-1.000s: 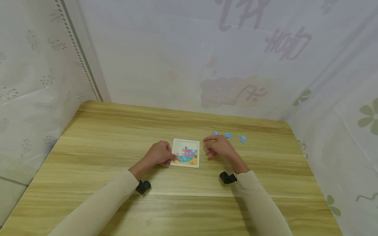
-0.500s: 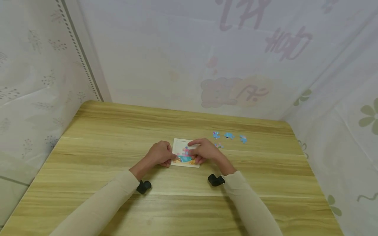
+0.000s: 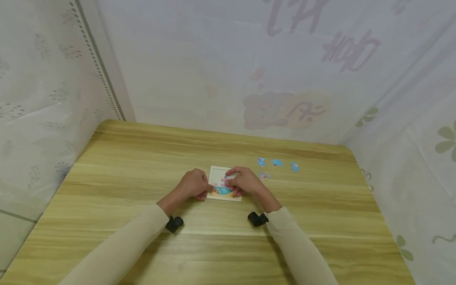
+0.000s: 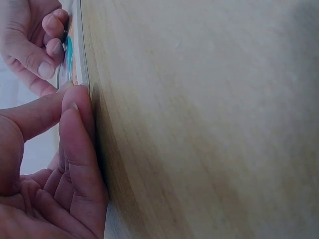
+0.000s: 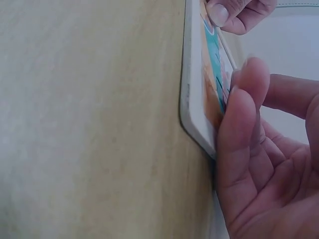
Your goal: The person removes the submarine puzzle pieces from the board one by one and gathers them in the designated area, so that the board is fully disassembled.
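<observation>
A square jigsaw puzzle tray with a pale frame lies on the table. Its lower part shows a pink and teal picture over orange sand, and its upper left shows bare base. My left hand grips the tray's left edge, thumb over the rim, other fingers curled beside it. Over the tray's right half rests my right hand, its index finger reaching across the picture and its thumb lower down. In the right wrist view, my right fingertips touch the picture near the frame; no loose piece shows between them.
Several loose blue puzzle pieces lie right of the tray, with a pink and blue piece closest to my right hand. The wooden table meets patterned cloth walls behind and at both sides.
My right hand has moved left from beside the loose pieces onto the tray's right half, uncovering the nearest loose piece. My left hand keeps its grip on the tray's edge.
</observation>
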{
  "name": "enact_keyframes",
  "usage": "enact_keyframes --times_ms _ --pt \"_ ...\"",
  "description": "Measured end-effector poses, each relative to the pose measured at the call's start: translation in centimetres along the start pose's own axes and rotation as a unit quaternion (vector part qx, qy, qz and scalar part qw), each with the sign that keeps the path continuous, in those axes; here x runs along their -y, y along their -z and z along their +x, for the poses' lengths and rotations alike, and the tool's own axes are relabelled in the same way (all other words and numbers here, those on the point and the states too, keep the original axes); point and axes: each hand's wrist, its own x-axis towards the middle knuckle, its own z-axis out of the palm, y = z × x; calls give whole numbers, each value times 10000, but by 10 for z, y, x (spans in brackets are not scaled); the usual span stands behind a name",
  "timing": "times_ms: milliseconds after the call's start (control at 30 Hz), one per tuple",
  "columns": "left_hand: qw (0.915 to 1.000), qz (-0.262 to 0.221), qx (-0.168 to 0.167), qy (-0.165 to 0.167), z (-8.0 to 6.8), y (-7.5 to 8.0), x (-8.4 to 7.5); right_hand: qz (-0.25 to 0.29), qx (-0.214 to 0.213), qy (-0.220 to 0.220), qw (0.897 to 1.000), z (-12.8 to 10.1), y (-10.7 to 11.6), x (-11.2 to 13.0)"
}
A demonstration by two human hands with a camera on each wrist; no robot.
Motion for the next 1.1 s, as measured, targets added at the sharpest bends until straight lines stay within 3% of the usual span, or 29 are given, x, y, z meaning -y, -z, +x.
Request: enact_keyframes --times_ms 367,767,1100 --pt "10000 54 -21 14 3 -1 0 634 233 -178 9976 6 5 0" --pt "9998 130 -45 -110 3 -2 2 468 490 12 9977 8 10 -6" --pt "9999 92 -42 -8 3 -1 2 591 787 163 9950 10 14 -11"
